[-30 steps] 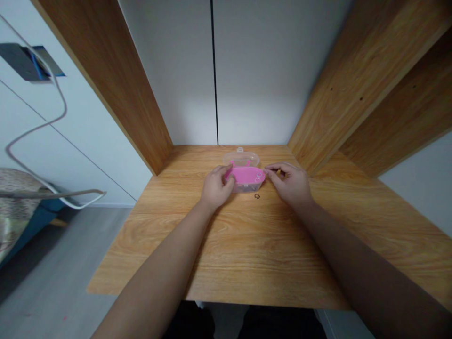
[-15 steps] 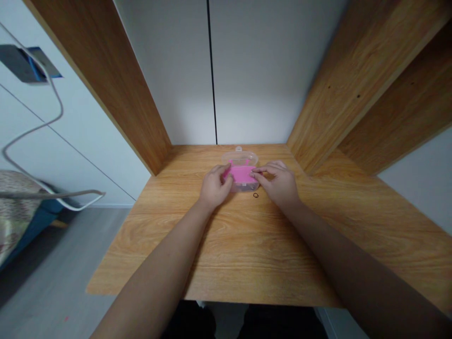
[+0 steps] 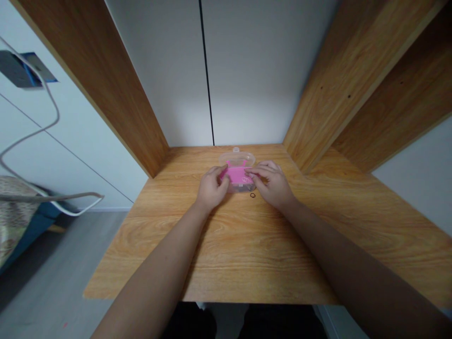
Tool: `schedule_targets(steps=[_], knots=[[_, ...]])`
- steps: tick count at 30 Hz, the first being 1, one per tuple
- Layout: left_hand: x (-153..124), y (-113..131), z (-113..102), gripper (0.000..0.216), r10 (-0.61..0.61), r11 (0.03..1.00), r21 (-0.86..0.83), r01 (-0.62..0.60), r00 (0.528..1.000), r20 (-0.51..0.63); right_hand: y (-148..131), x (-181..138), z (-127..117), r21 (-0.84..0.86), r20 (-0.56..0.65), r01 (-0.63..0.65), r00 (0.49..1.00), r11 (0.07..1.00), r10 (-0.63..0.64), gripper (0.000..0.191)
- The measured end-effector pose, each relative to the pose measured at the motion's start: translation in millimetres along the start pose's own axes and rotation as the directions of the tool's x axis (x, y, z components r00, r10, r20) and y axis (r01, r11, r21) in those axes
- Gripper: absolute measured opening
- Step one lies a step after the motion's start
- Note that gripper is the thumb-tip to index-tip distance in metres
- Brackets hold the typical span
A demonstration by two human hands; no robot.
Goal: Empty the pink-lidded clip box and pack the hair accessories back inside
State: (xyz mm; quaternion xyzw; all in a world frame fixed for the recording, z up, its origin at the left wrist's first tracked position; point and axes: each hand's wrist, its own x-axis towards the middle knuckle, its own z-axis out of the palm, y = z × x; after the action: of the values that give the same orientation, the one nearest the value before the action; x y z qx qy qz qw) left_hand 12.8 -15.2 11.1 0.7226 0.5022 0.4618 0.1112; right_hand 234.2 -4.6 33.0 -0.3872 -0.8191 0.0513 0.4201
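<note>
A small clear plastic box [image 3: 240, 188] sits on the wooden table with its transparent lid [image 3: 235, 157] raised at the back. Across its top lies a pink tray [image 3: 235, 174]. My left hand [image 3: 213, 187] holds the tray's left side between thumb and fingers. Over the tray's right side, my right hand [image 3: 271, 182] is closed in a pinch. A small pale loop [image 3: 245, 179] shows at its fingertips, against the pink. In front of the box, near my right thumb, lies a small dark ring [image 3: 252, 195]. Small contents inside the box are too blurred to name.
Wooden side panels [image 3: 106, 94] and a white back wall [image 3: 183, 103] enclose the table [image 3: 226, 254]. At the left hangs a white cable [image 3: 52, 125], with a grey and blue item [image 3: 28, 70] on the wall behind it. Patterned cloth [image 3: 16, 212] lies at lower left.
The pale loop now shows under my right fingertips, which have shifted slightly inward over the tray. My left hand keeps its place on the tray, and the view has moved a little.
</note>
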Motion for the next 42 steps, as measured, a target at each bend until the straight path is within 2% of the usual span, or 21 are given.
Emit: schedule_targets(steps=[6,11,14,20,25,32,37,42], knots=[[0,1,0,0.040,0.002,1.000,0.013,-0.002,1.000,0.003,1,-1,-6,-0.009,0.013,0.010,1.000,1.000,-0.010,0.031],[0,0,0,0.040,0.008,1.000,0.008,-0.008,1.000,0.010,4,-5,-5,-0.072,0.143,0.062,0.988,0.995,-0.051,0.041],[1,-1,1,0.040,0.010,1.000,-0.001,-0.010,1.000,0.008,4,-6,-5,-0.074,0.176,0.073,0.983,0.995,-0.059,0.040],[1,0,1,0.041,0.006,1.000,0.008,-0.006,1.000,0.008,2,-5,-5,-0.041,0.153,0.074,0.986,0.996,-0.067,0.032],[1,0,1,0.040,0.006,1.000,0.005,-0.006,1.000,-0.001,3,-6,-4,-0.030,0.143,0.087,0.986,0.996,-0.082,0.038],[0,1,0,0.040,0.014,1.000,0.004,-0.014,1.000,0.004,6,-4,-15,-0.013,0.052,0.105,0.993,0.994,-0.105,0.021],[0,4,-2,0.040,0.003,1.000,0.019,-0.003,1.000,0.008,9,-2,-29,-0.025,0.054,0.180,0.982,0.983,-0.178,0.005],[1,6,-2,0.041,-0.017,1.000,0.024,0.017,1.000,-0.007,18,0,-30,-0.051,0.017,0.126,0.992,0.991,-0.125,0.006]])
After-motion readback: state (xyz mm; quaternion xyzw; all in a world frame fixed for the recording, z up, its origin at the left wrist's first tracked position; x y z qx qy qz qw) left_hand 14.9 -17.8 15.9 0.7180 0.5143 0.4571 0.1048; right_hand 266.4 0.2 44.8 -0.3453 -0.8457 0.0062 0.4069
